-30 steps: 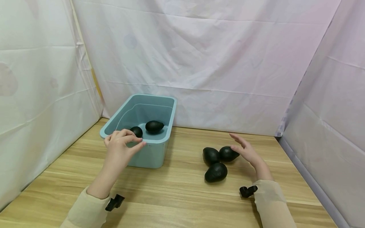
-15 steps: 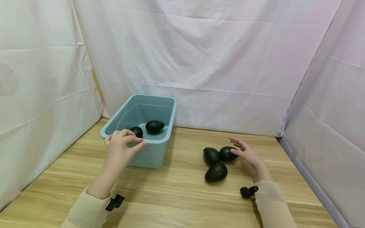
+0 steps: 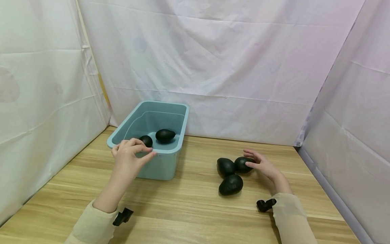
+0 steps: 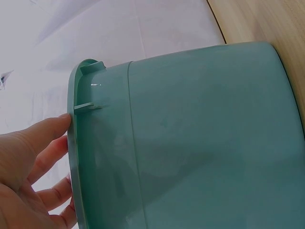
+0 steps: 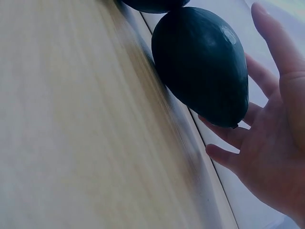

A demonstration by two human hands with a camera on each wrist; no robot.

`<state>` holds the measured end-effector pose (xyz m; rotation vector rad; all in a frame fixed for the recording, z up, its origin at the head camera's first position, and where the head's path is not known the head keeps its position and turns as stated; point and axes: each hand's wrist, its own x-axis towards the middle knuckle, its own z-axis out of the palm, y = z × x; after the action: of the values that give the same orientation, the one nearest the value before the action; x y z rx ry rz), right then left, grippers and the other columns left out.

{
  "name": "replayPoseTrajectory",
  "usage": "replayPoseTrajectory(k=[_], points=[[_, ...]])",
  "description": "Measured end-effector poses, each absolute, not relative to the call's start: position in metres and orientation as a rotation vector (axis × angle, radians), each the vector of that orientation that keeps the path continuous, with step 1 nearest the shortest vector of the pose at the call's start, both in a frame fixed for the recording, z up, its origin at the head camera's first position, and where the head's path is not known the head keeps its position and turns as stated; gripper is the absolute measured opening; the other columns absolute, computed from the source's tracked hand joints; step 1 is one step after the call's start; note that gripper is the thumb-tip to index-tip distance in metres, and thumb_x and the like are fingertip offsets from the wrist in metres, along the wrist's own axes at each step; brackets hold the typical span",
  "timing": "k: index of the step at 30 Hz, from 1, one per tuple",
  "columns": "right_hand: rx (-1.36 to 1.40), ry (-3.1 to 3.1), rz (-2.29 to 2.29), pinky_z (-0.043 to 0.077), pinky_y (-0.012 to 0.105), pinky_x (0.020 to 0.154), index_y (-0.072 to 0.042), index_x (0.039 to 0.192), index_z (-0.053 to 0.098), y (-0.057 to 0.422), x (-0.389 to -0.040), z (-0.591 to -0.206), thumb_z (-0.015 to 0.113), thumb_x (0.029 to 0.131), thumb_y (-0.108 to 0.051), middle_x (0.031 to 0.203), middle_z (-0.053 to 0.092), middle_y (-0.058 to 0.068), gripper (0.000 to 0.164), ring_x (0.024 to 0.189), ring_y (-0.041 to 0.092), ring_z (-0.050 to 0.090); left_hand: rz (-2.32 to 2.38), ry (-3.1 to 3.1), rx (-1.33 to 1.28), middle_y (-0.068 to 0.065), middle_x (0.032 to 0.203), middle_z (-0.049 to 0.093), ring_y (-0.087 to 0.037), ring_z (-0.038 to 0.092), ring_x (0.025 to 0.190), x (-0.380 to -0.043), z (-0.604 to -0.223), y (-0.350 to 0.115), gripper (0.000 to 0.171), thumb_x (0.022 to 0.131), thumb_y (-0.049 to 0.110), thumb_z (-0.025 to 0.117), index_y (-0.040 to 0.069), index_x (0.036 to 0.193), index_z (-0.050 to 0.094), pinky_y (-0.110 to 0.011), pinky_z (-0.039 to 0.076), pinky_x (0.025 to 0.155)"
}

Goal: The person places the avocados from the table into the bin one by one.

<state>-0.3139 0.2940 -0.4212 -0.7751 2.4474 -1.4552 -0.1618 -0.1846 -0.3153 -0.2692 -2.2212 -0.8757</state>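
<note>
The person's right hand (image 3: 265, 167) spreads its thumb and fingers around a dark avocado (image 3: 240, 164) on the table (image 3: 195, 213), just beside two other avocados (image 3: 231, 185). The left hand (image 3: 126, 154) sets its thumb to the near rim of a blue bin (image 3: 159, 167) (holding two further avocados (image 3: 165, 135)), but whether that grip pinches cannot be told.
</note>
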Motion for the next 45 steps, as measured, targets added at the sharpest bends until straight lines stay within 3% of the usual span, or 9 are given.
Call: replayPoseTrajectory(k=[5,8,20,27,35,45], points=[[-0.744,2.450,-1.435,0.026,0.056,0.102,-0.002,0.149,0.027,0.2962,-0.3156,-0.4248,0.059,0.097,-0.018,0.146,0.033,0.027,0.064,0.135,0.043,0.027,-0.874,-2.224,-0.269,-0.001,0.086,0.060,-0.025,0.046,0.089,-0.1615,-0.3155,-0.1849,0.016,0.067,0.011,0.088,0.007,0.077,0.076,-0.059,0.016,0.089],[-0.729,2.449,-1.434,0.023,0.060,0.102,-0.003,0.150,0.028,0.2968,-0.3158,-0.4255,0.060,0.096,-0.019,0.146,0.033,0.026,0.064,0.134,0.042,0.027,-0.871,-2.223,-0.272,-0.001,0.086,0.060,-0.025,0.046,0.089,-0.1615,-0.3157,-0.1849,0.016,0.067,0.011,0.088,0.007,0.077,0.076,-0.059,0.017,0.089],[-0.721,2.460,-1.418,0.030,0.055,0.100,-0.003,0.149,0.030,0.2964,-0.3168,-0.4269,0.065,0.093,-0.016,0.142,0.037,0.025,0.067,0.128,0.040,0.038,-0.866,-2.215,-0.277,-0.002,0.086,0.060,-0.025,0.046,0.088,-0.1619,-0.3156,-0.1846,0.016,0.067,0.011,0.088,0.007,0.077,0.076,-0.058,0.017,0.089],[-0.682,2.453,-1.396,0.033,0.044,0.099,-0.005,0.148,0.032,0.2971,-0.3173,-0.4287,0.070,0.088,-0.017,0.142,0.039,0.021,0.072,0.121,0.031,0.047,-0.854,-2.221,-0.268,-0.002,0.087,0.060,-0.026,0.046,0.089,-0.1619,-0.3154,-0.1845,0.016,0.067,0.013,0.088,0.007,0.078,0.076,-0.058,0.018,0.089],[-0.680,2.428,-1.388,0.029,0.053,0.100,-0.007,0.148,0.034,0.2963,-0.3170,-0.4295,0.075,0.084,-0.017,0.146,0.034,0.020,0.076,0.126,0.039,0.040,-0.859,-2.218,-0.267,-0.002,0.087,0.060,-0.026,0.046,0.088,-0.1621,-0.3156,-0.1846,0.016,0.067,0.012,0.088,0.007,0.077,0.076,-0.058,0.018,0.089],[-0.658,2.399,-1.413,0.029,0.049,0.100,-0.005,0.147,0.035,0.2962,-0.3159,-0.4294,0.075,0.084,-0.015,0.144,0.037,0.019,0.075,0.126,0.038,0.040,-0.865,-2.231,-0.259,-0.002,0.087,0.060,-0.027,0.046,0.089,-0.1613,-0.3147,-0.1845,0.016,0.068,0.013,0.088,0.007,0.078,0.076,-0.059,0.017,0.090]])
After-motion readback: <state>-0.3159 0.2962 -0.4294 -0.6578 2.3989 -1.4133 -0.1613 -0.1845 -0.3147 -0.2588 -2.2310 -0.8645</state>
